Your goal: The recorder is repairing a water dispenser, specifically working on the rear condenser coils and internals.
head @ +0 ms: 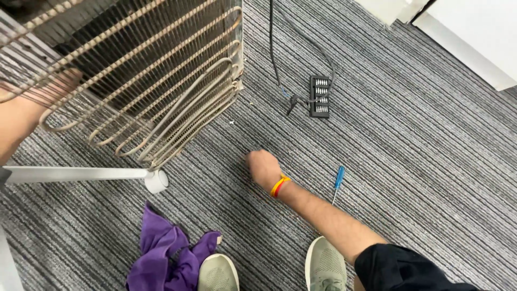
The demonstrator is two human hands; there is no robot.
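Observation:
My right hand (263, 166) is down on the striped grey carpet (420, 161) with its fingers curled in; nothing shows inside them. An orange and yellow band (279, 186) circles that wrist. A blue-handled screwdriver (337, 182) lies on the carpet just right of the forearm. My left hand (60, 82) is at the upper left behind the wire condenser coil (161, 91) of a refrigerator, seen only through the wires, so its grip is unclear.
A black case of driver bits (319, 96) lies beyond my right hand, with a dark cable (274, 59) running past it. A purple cloth (164, 253) lies by my shoes (325, 265). The appliance's white base rail and foot (156, 180) sit at left, white panels (474, 32) at top right.

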